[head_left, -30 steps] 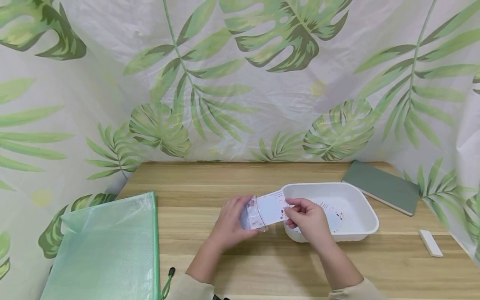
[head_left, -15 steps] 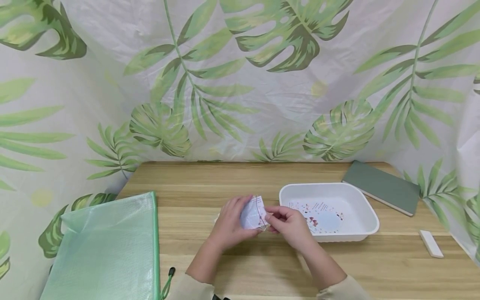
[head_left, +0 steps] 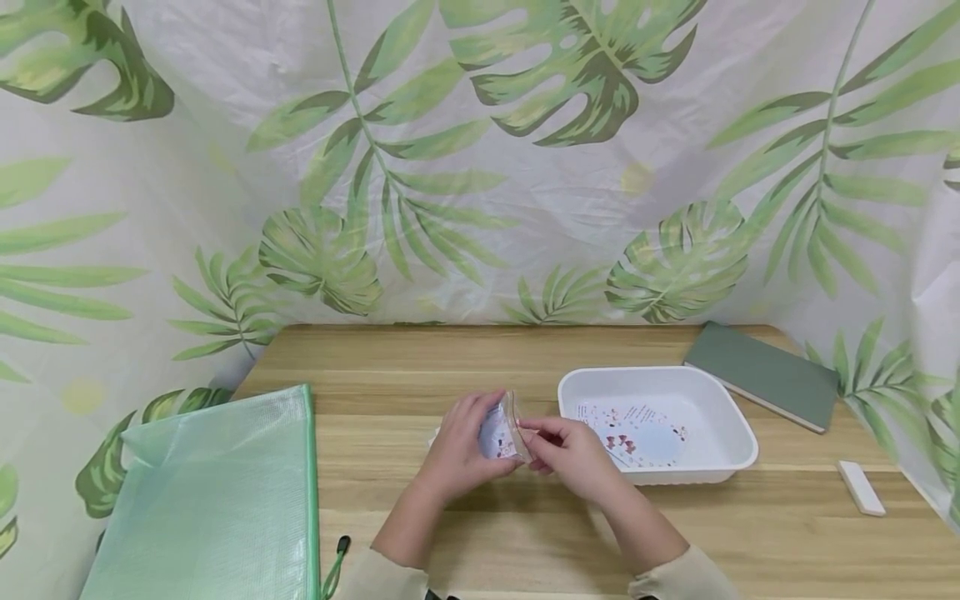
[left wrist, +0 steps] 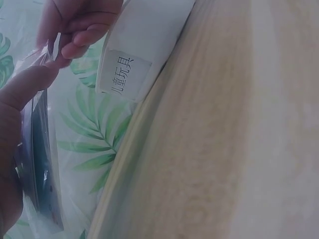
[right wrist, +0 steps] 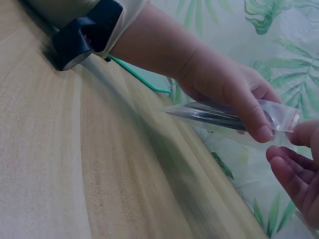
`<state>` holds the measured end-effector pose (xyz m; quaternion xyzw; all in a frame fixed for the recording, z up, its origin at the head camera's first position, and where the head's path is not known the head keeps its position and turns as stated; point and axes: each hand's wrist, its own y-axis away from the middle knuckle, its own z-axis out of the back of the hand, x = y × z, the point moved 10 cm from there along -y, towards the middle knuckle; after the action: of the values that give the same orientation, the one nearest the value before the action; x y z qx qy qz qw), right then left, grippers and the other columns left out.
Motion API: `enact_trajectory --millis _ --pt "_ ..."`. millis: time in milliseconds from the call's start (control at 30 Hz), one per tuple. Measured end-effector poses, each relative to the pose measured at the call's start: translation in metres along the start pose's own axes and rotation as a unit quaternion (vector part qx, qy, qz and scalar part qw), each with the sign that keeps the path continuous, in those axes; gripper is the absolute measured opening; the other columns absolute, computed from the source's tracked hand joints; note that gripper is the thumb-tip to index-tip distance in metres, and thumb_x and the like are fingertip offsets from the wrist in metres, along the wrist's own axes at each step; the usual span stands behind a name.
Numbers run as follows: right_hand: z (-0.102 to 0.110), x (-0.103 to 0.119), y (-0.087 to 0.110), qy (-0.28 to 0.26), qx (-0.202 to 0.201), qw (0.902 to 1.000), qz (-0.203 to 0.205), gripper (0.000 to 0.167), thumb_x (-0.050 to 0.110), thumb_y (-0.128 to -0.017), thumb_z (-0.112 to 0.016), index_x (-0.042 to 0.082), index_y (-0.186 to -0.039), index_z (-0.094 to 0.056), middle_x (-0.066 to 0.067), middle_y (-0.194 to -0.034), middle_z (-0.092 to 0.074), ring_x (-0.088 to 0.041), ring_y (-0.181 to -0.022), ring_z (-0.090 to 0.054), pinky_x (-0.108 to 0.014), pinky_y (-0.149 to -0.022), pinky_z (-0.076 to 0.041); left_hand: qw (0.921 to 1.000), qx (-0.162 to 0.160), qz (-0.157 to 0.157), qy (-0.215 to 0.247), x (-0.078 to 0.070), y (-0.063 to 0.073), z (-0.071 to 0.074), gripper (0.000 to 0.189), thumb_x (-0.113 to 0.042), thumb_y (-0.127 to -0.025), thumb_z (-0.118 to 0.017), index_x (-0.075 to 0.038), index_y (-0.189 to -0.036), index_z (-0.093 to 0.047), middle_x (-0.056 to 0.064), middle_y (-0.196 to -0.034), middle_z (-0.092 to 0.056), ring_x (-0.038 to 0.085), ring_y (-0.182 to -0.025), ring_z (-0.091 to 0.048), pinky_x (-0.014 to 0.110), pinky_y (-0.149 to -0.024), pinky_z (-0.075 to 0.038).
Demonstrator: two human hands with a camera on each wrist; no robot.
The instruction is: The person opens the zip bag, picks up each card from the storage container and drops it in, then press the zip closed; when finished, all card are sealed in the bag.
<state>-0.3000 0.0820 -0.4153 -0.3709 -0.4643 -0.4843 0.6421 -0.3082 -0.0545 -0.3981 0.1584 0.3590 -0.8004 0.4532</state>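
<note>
My left hand (head_left: 459, 446) grips a small clear zip bag (head_left: 497, 435) above the table, with its thumb on the near side. Inside the bag lie cards printed with small red figures. At the bag's mouth, the right hand (head_left: 573, 457) pinches the edge with thumb and fingertips. In the right wrist view the bag (right wrist: 214, 117) appears edge-on, with several thin layers in it. The left wrist view has both hands meeting at the bag's top. To the right stands a white plastic basin (head_left: 720, 429) with more printed cards (head_left: 652, 442) on its bottom.
A green mesh zip pouch (head_left: 217, 500) lies at the left, its pull cord (head_left: 336, 567) beside it. Behind the basin is a dark green notebook (head_left: 765, 375). A small white block (head_left: 862, 487) lies at the right. Leaf-printed sheeting (head_left: 480, 167) hangs around the table.
A card that stuck out of the bag toward the right hand has slid fully in. The right hand has moved left, from the card to the bag's mouth. The left hand stays in place.
</note>
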Motion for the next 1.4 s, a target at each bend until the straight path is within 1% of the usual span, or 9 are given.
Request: enact_trajectory --millis 233,333,433,667,800,967,1133,1267,1400 --pt "0.039 0.004 0.002 -0.001 -0.055 0.9985 0.006 0.032 0.009 -0.092 -0.064 -0.003 -0.122 -0.064 -0.019 -0.084 -0.063 -0.011 -0.064 -0.064 -0.027 -0.064 -0.058 1.0000 0.000 0.005 -0.005 0.001 -0.002 0.001 0.085 -0.033 -0.063 -0.088 -0.011 -0.137 -0.052 0.011 -0.126 -0.059 0.028 -0.115 -0.054 0.047 -0.098 -0.046" --pt "0.063 0.001 0.001 0.018 -0.075 0.9970 -0.001 0.031 0.010 -0.093 -0.063 -0.004 -0.121 -0.064 -0.018 -0.084 -0.064 -0.012 -0.066 -0.065 -0.025 -0.063 -0.057 1.0000 0.003 0.009 -0.002 0.001 -0.002 0.001 0.086 -0.033 -0.063 -0.088 -0.011 -0.138 -0.052 0.011 -0.126 -0.059 0.029 -0.116 -0.053 0.048 -0.099 -0.045" --pt "0.088 -0.008 0.000 0.049 -0.086 0.9949 -0.021 0.033 0.014 -0.095 -0.061 -0.004 -0.123 -0.062 -0.019 -0.086 -0.065 -0.017 -0.069 -0.066 -0.028 -0.064 -0.057 0.9999 0.005 0.012 0.001 0.001 -0.002 0.001 0.086 -0.033 -0.064 -0.088 -0.011 -0.138 -0.052 0.011 -0.126 -0.058 0.030 -0.117 -0.053 0.049 -0.100 -0.044" --pt "0.139 -0.042 -0.007 0.146 -0.071 0.9846 -0.065 0.041 0.020 -0.098 -0.057 -0.006 -0.129 -0.057 -0.026 -0.107 -0.064 -0.022 -0.084 -0.066 -0.027 -0.071 -0.057 0.9998 0.005 0.017 0.002 0.001 -0.003 0.001 0.086 -0.033 -0.064 -0.088 -0.011 -0.138 -0.051 0.011 -0.128 -0.058 0.030 -0.117 -0.052 0.048 -0.100 -0.044" --pt "0.161 -0.064 -0.009 0.216 -0.046 0.9682 -0.118 0.046 0.025 -0.096 -0.059 -0.005 -0.131 -0.055 -0.023 -0.110 -0.062 -0.023 -0.091 -0.062 -0.031 -0.075 -0.055 0.9997 0.007 0.022 0.003 0.002 -0.002 0.001 0.087 -0.034 -0.064 -0.088 -0.011 -0.139 -0.051 0.011 -0.129 -0.057 0.029 -0.119 -0.052 0.049 -0.100 -0.044" --pt "0.176 -0.083 -0.009 0.290 -0.014 0.9434 -0.160 0.054 0.029 -0.090 -0.068 -0.007 -0.127 -0.055 -0.028 -0.116 -0.059 -0.033 -0.099 -0.057 -0.042 -0.083 -0.050 0.9997 0.008 0.024 0.004 0.003 -0.001 0.000 0.087 -0.033 -0.064 -0.088 -0.012 -0.139 -0.051 0.011 -0.129 -0.057 0.030 -0.119 -0.052 0.049 -0.101 -0.044" --pt "0.180 -0.097 -0.009 0.347 0.008 0.9220 -0.172 0.062 0.033 -0.080 -0.078 -0.007 -0.121 -0.055 -0.029 -0.113 -0.060 -0.036 -0.100 -0.057 -0.050 -0.089 -0.046 0.9997 0.010 0.023 0.006 0.003 -0.001 -0.002 0.087 -0.033 -0.064 -0.088 -0.012 -0.139 -0.051 0.011 -0.129 -0.057 0.030 -0.119 -0.051 0.049 -0.101 -0.044" --pt "0.182 -0.103 -0.008 0.365 0.010 0.9146 -0.174 0.062 0.035 -0.076 -0.081 -0.005 -0.116 -0.054 -0.027 -0.110 -0.061 -0.035 -0.098 -0.056 -0.051 -0.089 -0.044 0.9997 0.011 0.022 0.006 0.003 -0.001 -0.003 0.087 -0.033 -0.064 -0.088 -0.011 -0.140 -0.051 0.011 -0.129 -0.057 0.029 -0.120 -0.051 0.048 -0.101 -0.045" --pt "0.183 -0.107 -0.007 0.357 0.008 0.9157 -0.185 0.060 0.032 -0.076 -0.082 -0.004 -0.114 -0.053 -0.023 -0.106 -0.060 -0.032 -0.093 -0.053 -0.045 -0.083 -0.043 0.9997 0.009 0.021 0.009 0.003 0.000 -0.003 0.087 -0.033 -0.064 -0.088 -0.011 -0.139 -0.051 0.011 -0.129 -0.057 0.029 -0.120 -0.052 0.049 -0.100 -0.044"
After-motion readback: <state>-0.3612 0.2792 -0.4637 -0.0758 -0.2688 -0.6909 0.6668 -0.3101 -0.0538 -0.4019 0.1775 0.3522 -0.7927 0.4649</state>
